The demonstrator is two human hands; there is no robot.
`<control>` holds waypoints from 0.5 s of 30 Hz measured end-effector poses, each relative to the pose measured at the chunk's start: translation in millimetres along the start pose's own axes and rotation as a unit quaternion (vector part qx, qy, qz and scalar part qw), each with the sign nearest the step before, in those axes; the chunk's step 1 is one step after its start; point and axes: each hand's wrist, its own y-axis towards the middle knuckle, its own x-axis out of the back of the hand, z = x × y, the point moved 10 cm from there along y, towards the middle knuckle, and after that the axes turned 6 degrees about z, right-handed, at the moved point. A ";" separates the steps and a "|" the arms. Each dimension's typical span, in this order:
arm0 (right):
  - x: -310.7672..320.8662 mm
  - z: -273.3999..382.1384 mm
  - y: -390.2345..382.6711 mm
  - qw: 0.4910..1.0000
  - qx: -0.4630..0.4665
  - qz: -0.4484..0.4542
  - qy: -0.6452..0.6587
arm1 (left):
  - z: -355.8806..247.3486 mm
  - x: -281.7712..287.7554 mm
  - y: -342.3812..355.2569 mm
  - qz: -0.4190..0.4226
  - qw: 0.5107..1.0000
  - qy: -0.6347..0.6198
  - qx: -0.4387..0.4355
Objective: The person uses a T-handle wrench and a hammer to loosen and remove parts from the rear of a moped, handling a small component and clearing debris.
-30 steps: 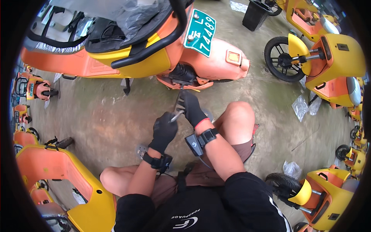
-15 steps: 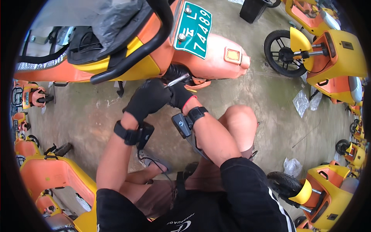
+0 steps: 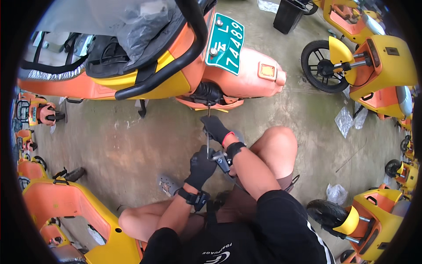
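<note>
In black gloves, my right hand (image 3: 215, 129) is closed around the middle of a long, thin metal tool (image 3: 208, 143). My left hand (image 3: 202, 166) grips the same tool at its near end, closer to my body. The far tip reaches the underside of an orange-and-yellow scooter (image 3: 237, 83), beside a dark ribbed part (image 3: 204, 92) below its green plate. Exactly what the tip touches is too small to tell. Above are the scooter's black tube rail (image 3: 160, 77) and a grey plastic bundle (image 3: 140, 37). My bare knees are either side of my hands.
Parked scooters surround me, one upper right (image 3: 380, 61), others lower left (image 3: 61, 193) and lower right (image 3: 369, 220). A black bin (image 3: 285, 17) stands at the back. Crumpled plastic (image 3: 343, 121) lies on the concrete floor at right, with another piece (image 3: 335, 193) lower down.
Half a second ago both hands were bunched up at the scooter with the tool slanted. Now they are drawn down toward my body, spread along the tool, which runs straight toward the scooter.
</note>
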 end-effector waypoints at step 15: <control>-65.3 90.0 -63.6 0.935 -0.106 0.110 0.322 | 65.0 108.3 -50.2 -0.038 0.957 -0.249 0.147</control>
